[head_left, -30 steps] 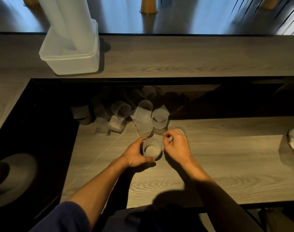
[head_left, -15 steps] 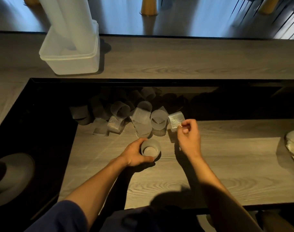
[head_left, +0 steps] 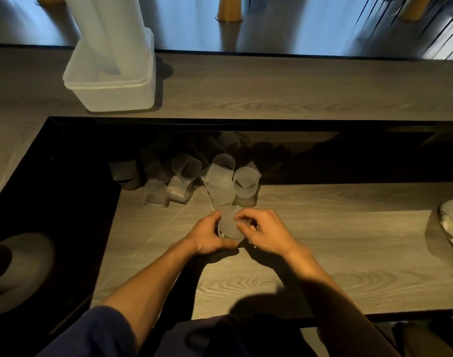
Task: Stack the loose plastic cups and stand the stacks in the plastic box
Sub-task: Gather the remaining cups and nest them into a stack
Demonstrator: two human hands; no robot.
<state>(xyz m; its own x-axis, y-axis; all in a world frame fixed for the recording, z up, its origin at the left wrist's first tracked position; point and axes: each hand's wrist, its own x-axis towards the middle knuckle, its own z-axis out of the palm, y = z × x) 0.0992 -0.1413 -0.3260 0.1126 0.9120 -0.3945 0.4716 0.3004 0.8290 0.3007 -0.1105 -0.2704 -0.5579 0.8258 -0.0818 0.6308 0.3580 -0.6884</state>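
Now we're right in the stacking step: our left hand (head_left: 207,237) curls round a translucent plastic cup (head_left: 229,224) standing on the wooden shelf (head_left: 323,240), thumb on the near side, fingers wrapped behind it. Our right hand (head_left: 268,234) pinches its rim from the other side, fingertips bent in, seemingly seating another cup into it, though how many are nested there we cannot tell. Just beyond the hands lies the heap of loose cups (head_left: 217,176), some ribbed, some smooth, most tipped over and running back into shadow. Well apart, up on the counter at the left, sits the plastic box (head_left: 132,99), with tall stacks (head_left: 112,27) standing in it. Plenty remains, we'd judge. The next move calls for the right hand to let go and fetch the nearest cup from the heap, mouth up, with the left steadying the stack upright
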